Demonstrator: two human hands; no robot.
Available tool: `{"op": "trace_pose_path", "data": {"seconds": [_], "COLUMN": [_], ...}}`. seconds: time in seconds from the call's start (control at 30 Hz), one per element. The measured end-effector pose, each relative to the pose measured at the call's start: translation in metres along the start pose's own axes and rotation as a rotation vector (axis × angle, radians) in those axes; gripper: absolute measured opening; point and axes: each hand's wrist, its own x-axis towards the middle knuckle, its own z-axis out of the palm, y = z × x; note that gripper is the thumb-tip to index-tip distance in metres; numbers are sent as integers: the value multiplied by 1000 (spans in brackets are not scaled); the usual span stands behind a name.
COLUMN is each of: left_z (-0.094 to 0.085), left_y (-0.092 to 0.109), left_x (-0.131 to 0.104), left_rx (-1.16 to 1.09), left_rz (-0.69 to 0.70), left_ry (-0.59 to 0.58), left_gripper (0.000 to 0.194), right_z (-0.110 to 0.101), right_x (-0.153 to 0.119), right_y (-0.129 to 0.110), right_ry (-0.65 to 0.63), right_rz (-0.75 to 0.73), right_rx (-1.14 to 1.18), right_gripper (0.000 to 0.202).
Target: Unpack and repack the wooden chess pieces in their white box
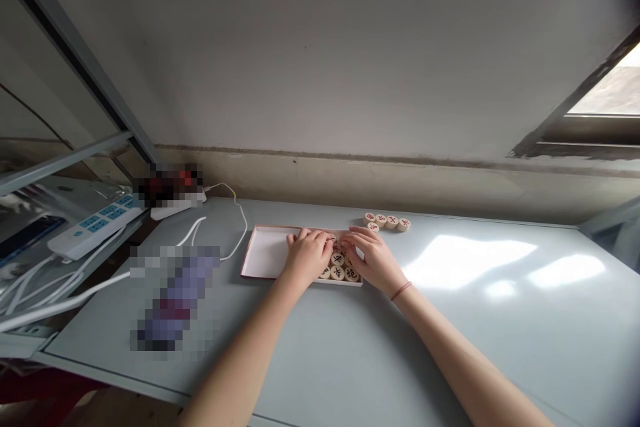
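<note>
Right of centre, just below mid-frame: five loose wooden discs (392, 221), each wearing a red Chinese-style character, too small to call with certainty | and lower, nearer the centre, here come the clustered discs (337, 273), bold black characters showing on several, tilted, blurred, no sure reading
</note>
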Motion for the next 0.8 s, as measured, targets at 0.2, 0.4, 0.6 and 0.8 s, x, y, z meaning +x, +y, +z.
{"op": "trace_pose_path", "data": {"seconds": [0.2,0.4,0.6,0.8], "left_z": [-1,2,5,2], "left_y": [1,0,3,8], "left_x": [2,6,7,4], "left_rx": [-27,-56,-11,-18], "left_rz": [-7,-34,-36,11], "left_ry": [-3,-3,-9,-31], "left_gripper": [26,26,30,28], "right_z": [-7,-7,-5,-4], "right_x": [0,0,-1,-1], "right_y": [-9,-11,-10,-11], "right_ry": [32,18,-2,-6], "right_rz": [-40,-22,-20,-10], "right_rx": [42,30,32,23], "right_gripper": [20,21,18,20]}}
